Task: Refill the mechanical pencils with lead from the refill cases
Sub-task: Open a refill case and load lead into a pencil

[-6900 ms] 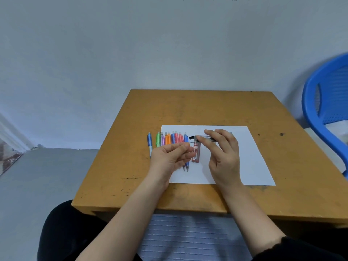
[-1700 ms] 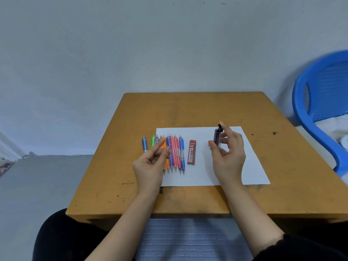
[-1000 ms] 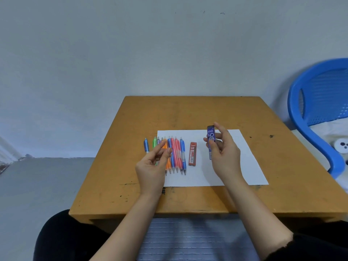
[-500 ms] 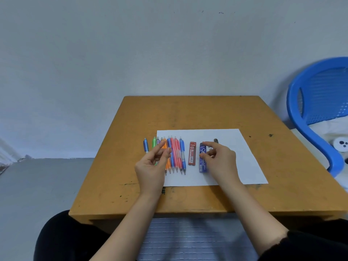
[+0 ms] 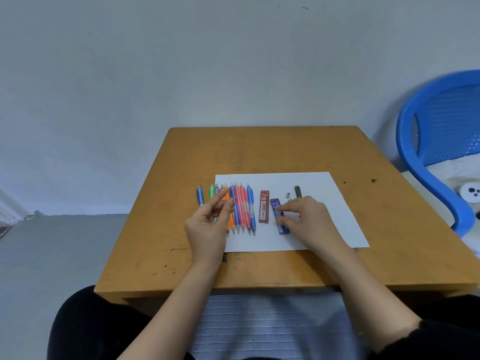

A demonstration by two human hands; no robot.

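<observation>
From where I stand, the person's right hand [image 5: 307, 219] is down on the white paper [image 5: 335, 219], and its curled forefinger and thumb pinch the blue refill case [image 5: 283, 228], which lies flat near the middle of the sheet. The other fingers are arched loosely above the paper. Just left of it lies the red refill case [image 5: 264, 206], close beside it but not touching.

The left hand [image 5: 207, 227] hovers over the row of mechanical pencils [image 5: 242, 211] on the left part of the sheet. Its thumb and fingertips [image 5: 230, 203] are drawn together as if nipping something very thin. I cannot tell whether a lead is in there. One blue pencil [image 5: 199, 195] lies apart, off the paper's left edge on the wooden table [image 5: 259, 149]. Far of the right hand sit a small grey cap [image 5: 287, 195] and a dark slim piece [image 5: 297, 191].

It looks to me as if the case is being set down, with a lead about to go into a pencil. To do that well, I'd let go of the case gently so it doesn't slide or spill. I'd keep the left pinch light, since lead snaps easily. The right hand can then pick one pencil and hold its open end steady and upright for the lead to drop in.
</observation>
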